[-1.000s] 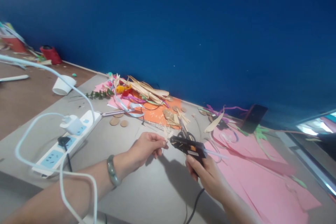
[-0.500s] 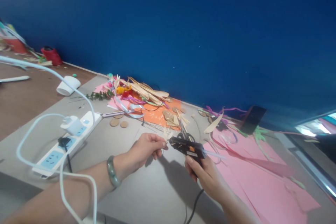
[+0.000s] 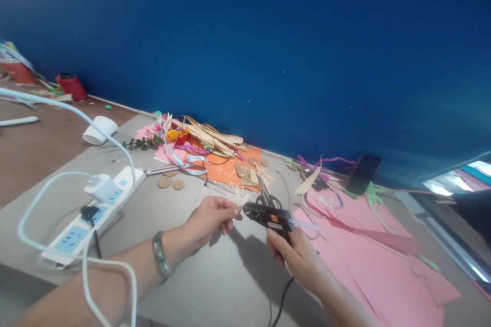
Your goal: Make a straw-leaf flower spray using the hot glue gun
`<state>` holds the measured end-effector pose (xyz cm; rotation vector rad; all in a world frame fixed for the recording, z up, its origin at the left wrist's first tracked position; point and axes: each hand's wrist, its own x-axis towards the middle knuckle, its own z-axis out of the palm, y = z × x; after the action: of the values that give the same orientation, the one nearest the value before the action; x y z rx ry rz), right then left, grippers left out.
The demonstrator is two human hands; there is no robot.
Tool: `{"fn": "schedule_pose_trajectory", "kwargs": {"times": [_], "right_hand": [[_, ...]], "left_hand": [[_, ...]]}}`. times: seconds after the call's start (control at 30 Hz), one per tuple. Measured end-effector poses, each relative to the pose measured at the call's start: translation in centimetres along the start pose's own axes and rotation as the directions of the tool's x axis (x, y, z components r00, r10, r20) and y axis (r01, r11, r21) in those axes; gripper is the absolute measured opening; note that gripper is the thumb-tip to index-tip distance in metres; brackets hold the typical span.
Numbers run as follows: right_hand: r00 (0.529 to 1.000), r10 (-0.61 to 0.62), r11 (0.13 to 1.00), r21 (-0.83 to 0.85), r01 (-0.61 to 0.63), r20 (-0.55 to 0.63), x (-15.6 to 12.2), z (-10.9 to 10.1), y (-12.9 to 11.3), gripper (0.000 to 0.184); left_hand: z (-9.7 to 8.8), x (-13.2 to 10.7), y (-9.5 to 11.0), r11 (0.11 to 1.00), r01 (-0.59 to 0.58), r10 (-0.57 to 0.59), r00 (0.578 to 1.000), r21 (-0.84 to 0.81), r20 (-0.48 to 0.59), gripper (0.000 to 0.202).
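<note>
My right hand (image 3: 299,255) is wrapped round the handle of a black glue gun (image 3: 266,216). A whitish glue stick (image 3: 307,225) pokes out of the gun's rear, and a dark cord (image 3: 284,299) trails below. The nozzle points left and meets the fingertips of my left hand (image 3: 213,219). Those fingers are pinched on a small pale petal-like piece (image 3: 240,196) with a thin stem; the gripped part is hidden. Just behind the gun lie scissors (image 3: 264,195), their handles partly covered by it.
A white power strip (image 3: 97,217) with plugs and looping white cable lies left. Behind are dried husks (image 3: 215,135), orange paper (image 3: 220,167), wooden discs (image 3: 178,184) and a white cup (image 3: 99,130). Pink paper (image 3: 383,265) and a dark phone (image 3: 364,172) are right, before a blue wall (image 3: 245,51).
The whole view has shifted slightly. Both hands keep their grips, and the glue gun's nozzle stays at my left fingertips.
</note>
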<state>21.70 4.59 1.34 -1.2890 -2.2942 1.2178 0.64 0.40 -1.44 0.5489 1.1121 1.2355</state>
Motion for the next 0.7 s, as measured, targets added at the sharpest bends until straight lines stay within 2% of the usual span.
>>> {"fn": "schedule_pose_trajectory", "kwargs": {"times": [0.37,0.7], "right_hand": [[0.999,-0.032,0.998,-0.047,0.033,0.01,-0.04,-0.16,0.24,0.045],[0.999,-0.047,0.999,-0.006,0.047,0.017,-0.03,-0.18,0.33,0.044]], "left_hand": [[0.0,0.04,-0.09,0.999,0.009,-0.009,1.0,0.047,0.007,0.016],[0.14,-0.16,0.1,0.995,0.048,-0.046,0.999,0.087,-0.022,0.014]]}}
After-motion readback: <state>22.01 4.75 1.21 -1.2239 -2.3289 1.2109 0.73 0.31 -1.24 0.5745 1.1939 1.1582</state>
